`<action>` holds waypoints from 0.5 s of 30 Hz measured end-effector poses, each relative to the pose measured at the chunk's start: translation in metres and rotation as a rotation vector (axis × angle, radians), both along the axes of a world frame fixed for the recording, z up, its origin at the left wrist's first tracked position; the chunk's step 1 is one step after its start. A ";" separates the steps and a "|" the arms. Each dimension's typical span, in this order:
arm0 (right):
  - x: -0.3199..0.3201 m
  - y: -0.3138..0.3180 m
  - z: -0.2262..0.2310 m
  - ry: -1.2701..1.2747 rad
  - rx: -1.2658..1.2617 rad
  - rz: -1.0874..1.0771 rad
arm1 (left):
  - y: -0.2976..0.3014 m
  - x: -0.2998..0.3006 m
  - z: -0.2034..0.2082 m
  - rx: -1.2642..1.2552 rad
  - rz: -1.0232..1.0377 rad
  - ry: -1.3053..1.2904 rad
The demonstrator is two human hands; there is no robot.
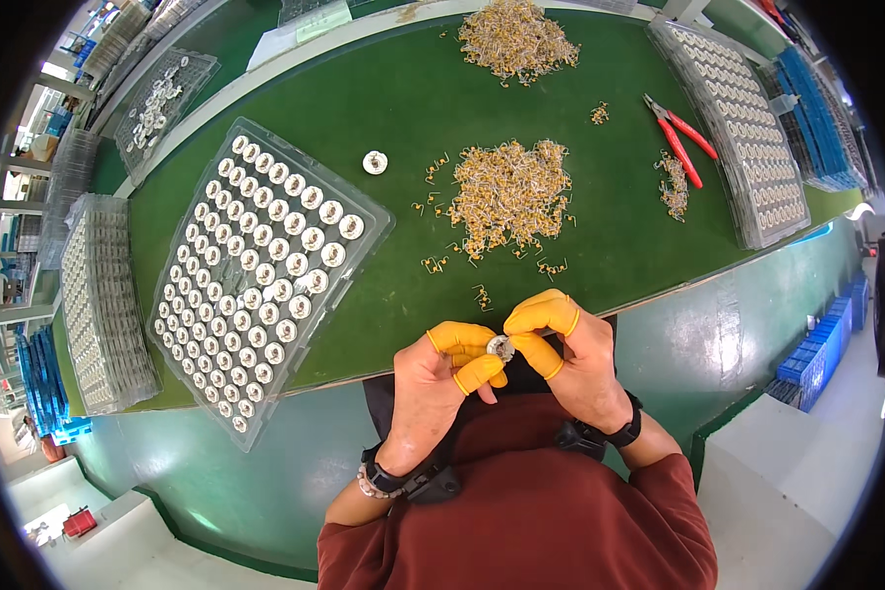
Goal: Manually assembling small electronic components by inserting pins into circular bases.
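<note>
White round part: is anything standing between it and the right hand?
Nothing visible. The left hand holds the white round part, and the right hand is right at its edge. The nearest loose small pieces lie on the green table, beyond both hands.

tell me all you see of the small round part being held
The small round part has a whitish rim and darker, greyish middle, facing the camera; its material is unclear. The left hand holds it in yellow-covered fingers at the near edge of the green table; the right hand meets its right side.
</note>
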State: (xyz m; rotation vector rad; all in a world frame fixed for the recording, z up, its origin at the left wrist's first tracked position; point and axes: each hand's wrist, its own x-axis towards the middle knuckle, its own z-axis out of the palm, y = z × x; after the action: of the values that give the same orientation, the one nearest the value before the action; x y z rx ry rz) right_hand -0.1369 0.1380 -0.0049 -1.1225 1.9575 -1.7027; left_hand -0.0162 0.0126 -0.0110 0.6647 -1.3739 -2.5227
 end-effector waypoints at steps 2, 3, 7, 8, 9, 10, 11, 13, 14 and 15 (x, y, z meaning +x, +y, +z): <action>0.002 0.000 0.000 0.060 -0.001 -0.016 | 0.000 0.001 0.001 0.001 -0.001 -0.001; 0.003 0.000 0.000 0.121 -0.001 -0.034 | 0.000 0.001 0.001 0.003 -0.003 -0.002; 0.003 -0.001 -0.006 0.322 -0.040 -0.049 | 0.000 0.002 0.001 0.002 -0.001 0.001; 0.002 -0.002 -0.007 0.467 -0.071 -0.040 | 0.000 0.002 0.000 -0.019 0.006 0.003; 0.002 -0.002 -0.009 0.612 -0.102 -0.032 | 0.000 0.003 0.000 -0.038 0.012 0.004; 0.002 -0.002 -0.010 0.630 -0.093 -0.025 | -0.001 0.003 -0.001 -0.040 0.012 0.004; 0.002 -0.002 -0.010 0.630 -0.095 -0.025 | -0.001 0.003 -0.001 -0.062 0.009 0.002; 0.003 -0.002 -0.009 0.591 -0.086 0.014 | -0.001 0.004 -0.001 -0.085 0.006 0.000; 0.003 -0.002 -0.009 0.590 -0.088 0.014 | -0.001 0.004 -0.002 -0.100 0.004 0.006; 0.002 -0.002 -0.009 0.541 -0.086 0.021 | -0.001 0.004 -0.002 -0.115 0.003 0.012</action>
State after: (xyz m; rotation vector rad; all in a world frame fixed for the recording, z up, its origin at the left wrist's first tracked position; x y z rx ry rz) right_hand -0.1346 0.1363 -0.0135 -1.7766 2.1662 -1.6000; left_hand -0.0125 0.0119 -0.0132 0.6283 -1.4988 -2.4197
